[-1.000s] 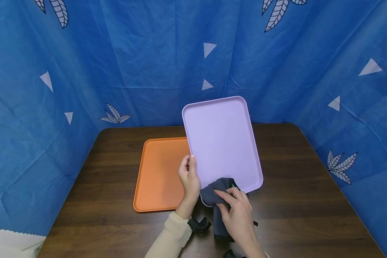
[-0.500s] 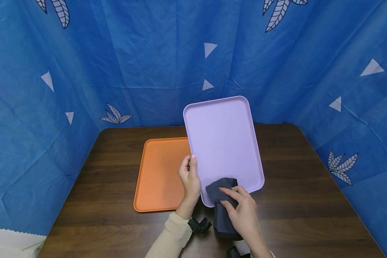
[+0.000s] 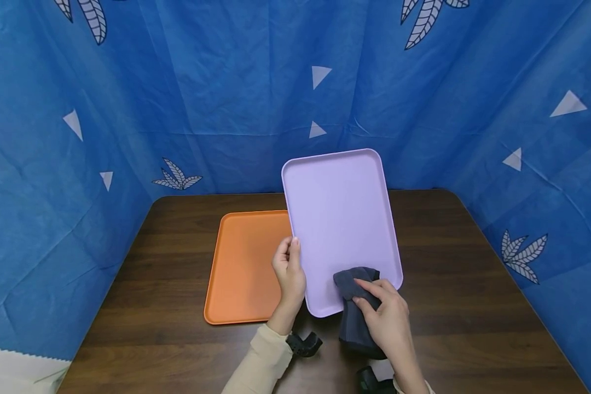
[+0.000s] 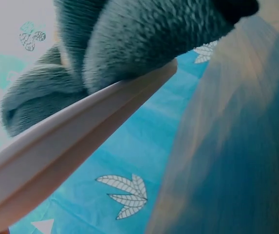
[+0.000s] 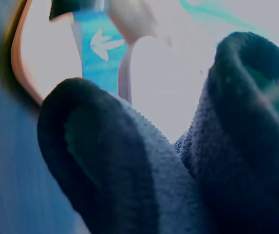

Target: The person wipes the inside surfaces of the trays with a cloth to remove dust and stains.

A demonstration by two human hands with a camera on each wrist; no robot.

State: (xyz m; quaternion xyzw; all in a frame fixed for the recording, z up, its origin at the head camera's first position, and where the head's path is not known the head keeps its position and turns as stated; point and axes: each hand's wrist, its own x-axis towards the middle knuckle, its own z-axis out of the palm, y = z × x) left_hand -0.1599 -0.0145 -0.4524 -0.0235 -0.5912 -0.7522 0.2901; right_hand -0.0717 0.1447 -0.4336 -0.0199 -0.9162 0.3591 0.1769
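Observation:
In the head view my left hand grips the left edge of a lilac tray, thumb over the rim. The tray is raised off the table and tilted, its inside facing me. A dark grey cloth is pinched in my right hand and lies against the tray's lower right part, its lower end hanging past the rim. The left wrist view shows the fuzzy cloth bunched over the tray's edge. Close up in the right wrist view, folds of the cloth show green inside.
An orange tray lies flat on the dark wooden table, left of the lilac one and partly behind it. Blue curtain with leaf and triangle prints surrounds the table's back and sides. Black wrist straps sit at the sleeves.
My right hand has slid the cloth rightward along the lower part of the lilac tray, from its lower left corner toward the lower right. The left hand and tray have barely moved.

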